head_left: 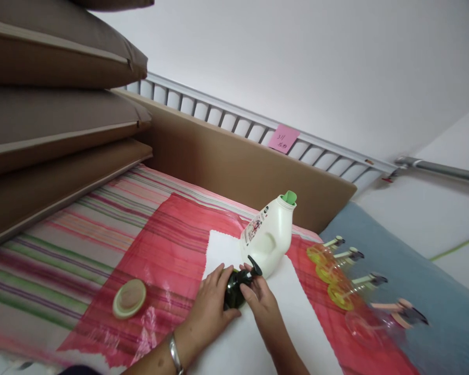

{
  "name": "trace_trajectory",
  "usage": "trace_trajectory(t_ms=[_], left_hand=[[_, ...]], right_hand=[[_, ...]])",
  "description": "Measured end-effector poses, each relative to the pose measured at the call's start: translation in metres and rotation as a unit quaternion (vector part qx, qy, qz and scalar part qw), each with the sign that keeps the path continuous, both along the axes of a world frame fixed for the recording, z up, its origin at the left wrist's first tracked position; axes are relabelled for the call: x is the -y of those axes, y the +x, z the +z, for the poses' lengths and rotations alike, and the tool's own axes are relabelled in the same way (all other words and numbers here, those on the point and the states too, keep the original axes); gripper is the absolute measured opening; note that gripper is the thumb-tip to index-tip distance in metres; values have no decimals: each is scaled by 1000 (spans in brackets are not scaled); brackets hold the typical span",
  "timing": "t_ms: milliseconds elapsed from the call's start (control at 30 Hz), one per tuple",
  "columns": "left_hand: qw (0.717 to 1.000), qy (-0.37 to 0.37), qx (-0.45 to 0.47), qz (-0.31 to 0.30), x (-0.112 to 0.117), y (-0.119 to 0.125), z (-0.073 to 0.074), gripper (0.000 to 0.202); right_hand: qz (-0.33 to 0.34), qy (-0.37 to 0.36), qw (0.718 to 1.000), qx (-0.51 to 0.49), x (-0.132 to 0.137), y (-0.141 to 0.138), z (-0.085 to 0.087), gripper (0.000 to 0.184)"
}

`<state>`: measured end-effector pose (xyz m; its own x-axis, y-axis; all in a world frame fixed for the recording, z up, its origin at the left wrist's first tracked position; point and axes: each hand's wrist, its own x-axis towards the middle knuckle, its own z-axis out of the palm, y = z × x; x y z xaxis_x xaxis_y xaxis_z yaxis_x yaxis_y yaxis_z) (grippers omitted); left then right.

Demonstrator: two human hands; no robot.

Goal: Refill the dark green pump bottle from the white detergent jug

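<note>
My left hand (210, 307) wraps round the body of a small dark green pump bottle (233, 292) that stands on a white cloth (254, 333). My right hand (260, 296) grips the bottle's black pump head (253, 268) from the right. Just behind the hands a white jug (268, 237) with a green spout and a printed label stands on the same cloth. A silver bangle sits on my left wrist.
A red plastic sheet (172, 255) covers a striped bedspread (70, 239). A round green lid (129, 298) lies at the left. Several clear pump bottles (338, 273) lie in a row at the right. Brown cushions (54, 104) are stacked at the left, a cardboard panel (238, 166) behind.
</note>
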<state>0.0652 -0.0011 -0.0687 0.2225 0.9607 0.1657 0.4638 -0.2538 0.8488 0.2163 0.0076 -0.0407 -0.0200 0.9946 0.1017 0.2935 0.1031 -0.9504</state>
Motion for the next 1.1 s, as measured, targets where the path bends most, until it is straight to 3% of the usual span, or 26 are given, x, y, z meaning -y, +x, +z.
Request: trace_trajectory(t_ms=[267, 400, 567, 733, 867, 1100], left_hand=[[1000, 1, 10, 3, 1, 1, -1, 85], [1000, 1, 4, 2, 2, 0, 1, 86], [1000, -1, 5, 2, 3, -1, 4, 87], [1000, -7, 7, 0, 3, -1, 4, 86], [1000, 1, 7, -2, 2, -1, 2, 88], [1000, 2, 8, 4, 2, 0, 0, 89]], right_hand=[[3, 14, 998, 56, -3, 0, 17, 36], [-26, 12, 996, 90, -5, -2, 16, 32], [-13, 13, 997, 72, -2, 0, 13, 46], [-14, 2, 997, 75, -2, 2, 14, 37], [-15, 0, 999, 51, -1, 4, 10, 48], [-9, -17, 1000, -5, -1, -3, 8, 46]])
